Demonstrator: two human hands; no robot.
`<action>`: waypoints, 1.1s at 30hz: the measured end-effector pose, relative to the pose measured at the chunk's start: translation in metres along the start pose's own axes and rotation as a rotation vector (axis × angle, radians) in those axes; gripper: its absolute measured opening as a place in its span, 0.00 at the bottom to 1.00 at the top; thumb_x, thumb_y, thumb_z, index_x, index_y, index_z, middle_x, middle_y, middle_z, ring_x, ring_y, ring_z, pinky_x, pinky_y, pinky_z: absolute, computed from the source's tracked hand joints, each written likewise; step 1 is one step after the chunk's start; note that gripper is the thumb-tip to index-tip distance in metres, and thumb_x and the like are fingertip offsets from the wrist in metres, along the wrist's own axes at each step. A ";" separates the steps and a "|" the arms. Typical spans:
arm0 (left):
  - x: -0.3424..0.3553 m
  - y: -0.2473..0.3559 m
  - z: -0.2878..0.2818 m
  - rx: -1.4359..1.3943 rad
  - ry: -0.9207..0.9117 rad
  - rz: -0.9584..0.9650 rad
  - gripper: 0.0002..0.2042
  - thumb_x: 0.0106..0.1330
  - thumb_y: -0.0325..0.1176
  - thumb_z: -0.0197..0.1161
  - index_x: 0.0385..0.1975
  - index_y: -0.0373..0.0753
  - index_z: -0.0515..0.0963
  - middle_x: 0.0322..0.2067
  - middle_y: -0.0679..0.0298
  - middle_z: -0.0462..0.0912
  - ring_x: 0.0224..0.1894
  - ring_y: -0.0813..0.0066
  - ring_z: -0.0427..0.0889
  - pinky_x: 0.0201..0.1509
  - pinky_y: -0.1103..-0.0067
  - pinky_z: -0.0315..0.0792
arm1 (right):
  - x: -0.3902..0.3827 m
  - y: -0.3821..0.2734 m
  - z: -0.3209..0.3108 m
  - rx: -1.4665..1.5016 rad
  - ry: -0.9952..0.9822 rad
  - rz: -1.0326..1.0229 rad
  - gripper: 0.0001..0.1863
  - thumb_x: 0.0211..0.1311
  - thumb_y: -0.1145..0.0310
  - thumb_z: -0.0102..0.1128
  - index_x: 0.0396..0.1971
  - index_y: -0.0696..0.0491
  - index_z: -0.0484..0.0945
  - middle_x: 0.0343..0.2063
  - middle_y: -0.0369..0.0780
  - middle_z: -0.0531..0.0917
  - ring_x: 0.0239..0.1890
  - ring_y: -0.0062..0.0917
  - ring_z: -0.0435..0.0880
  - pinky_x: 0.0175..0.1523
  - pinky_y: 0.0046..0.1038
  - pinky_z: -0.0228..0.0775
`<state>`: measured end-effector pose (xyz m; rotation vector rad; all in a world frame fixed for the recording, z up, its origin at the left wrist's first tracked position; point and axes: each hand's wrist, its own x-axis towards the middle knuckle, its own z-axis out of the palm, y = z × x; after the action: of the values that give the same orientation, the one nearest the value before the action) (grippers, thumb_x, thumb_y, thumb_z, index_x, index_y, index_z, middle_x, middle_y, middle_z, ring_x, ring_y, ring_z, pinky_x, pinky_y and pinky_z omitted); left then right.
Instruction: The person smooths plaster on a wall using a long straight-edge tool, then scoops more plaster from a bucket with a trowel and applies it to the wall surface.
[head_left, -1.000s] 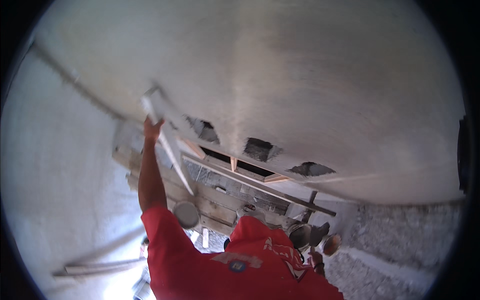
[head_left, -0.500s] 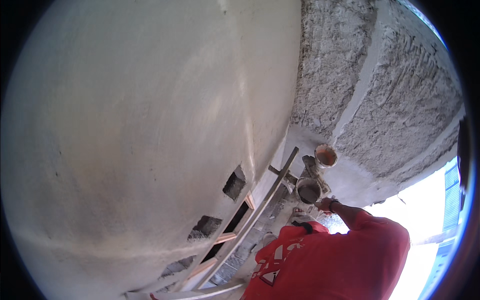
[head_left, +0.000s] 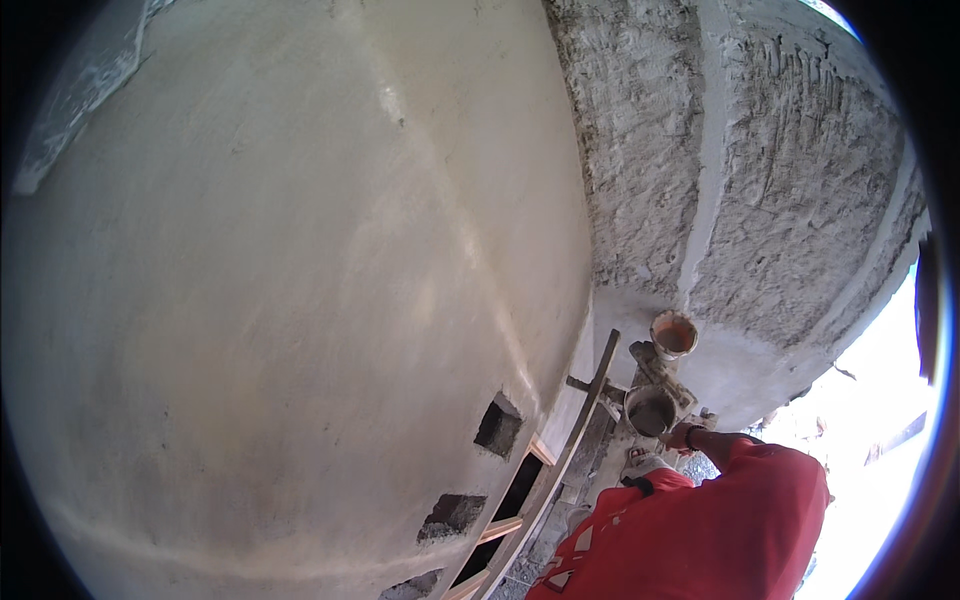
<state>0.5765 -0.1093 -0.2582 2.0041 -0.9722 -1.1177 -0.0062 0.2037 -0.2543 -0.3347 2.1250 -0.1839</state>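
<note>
My right hand (head_left: 683, 437), with a dark band at the wrist, reaches out from a red sleeve. Its fingers close on the near rim of a bucket (head_left: 627, 412) and are too small to make out singly. Grey wet mortar (head_left: 652, 413) lies inside that bucket. Just beyond stands a second bucket (head_left: 675, 334), orange-brown inside with a pale crusted rim. Both rest by mortar-caked boards (head_left: 658, 372). My left hand is out of view.
A smooth plastered wall (head_left: 300, 280) fills the left, with square holes (head_left: 498, 425) low down. Rough plaster with smooth strips (head_left: 712, 150) covers the wall at right. A long wooden pole (head_left: 590, 395) and a ladder-like frame with rungs (head_left: 500, 528) run along the wall's foot.
The view has swung, so the buckets and my arm appear farther right and lower. A pale ragged edge now shows at upper left. My right hand stays at the mortar bucket's rim.
</note>
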 end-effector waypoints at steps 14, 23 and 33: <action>-0.129 -0.084 0.105 0.033 -0.423 -0.581 0.38 0.63 0.53 0.55 0.68 0.50 0.45 0.59 0.55 0.65 0.59 0.35 0.65 0.60 0.37 0.37 | 0.040 0.108 -0.019 0.404 -0.072 0.111 0.13 0.56 0.62 0.60 0.36 0.55 0.77 0.15 0.41 0.77 0.13 0.27 0.76 0.18 0.32 0.69; -0.167 0.027 0.272 0.469 -0.538 -0.290 0.30 0.65 0.48 0.53 0.64 0.42 0.56 0.48 0.53 0.76 0.41 0.56 0.81 0.53 0.58 0.64 | 0.156 0.178 -0.049 0.410 -0.057 0.260 0.18 0.57 0.56 0.58 0.32 0.59 0.79 0.17 0.43 0.80 0.13 0.30 0.78 0.18 0.34 0.71; -0.171 -0.047 0.549 0.446 -0.925 -0.147 0.27 0.63 0.38 0.59 0.60 0.34 0.61 0.42 0.54 0.75 0.36 0.70 0.78 0.41 0.76 0.73 | 0.367 0.200 0.006 0.078 0.062 0.086 0.29 0.61 0.45 0.42 0.39 0.58 0.78 0.32 0.53 0.82 0.40 0.45 0.81 0.46 0.43 0.71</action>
<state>0.0429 -0.0364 -0.4647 1.8800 -1.6524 -2.1492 -0.2246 0.2804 -0.6025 -0.1943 2.1825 -0.2291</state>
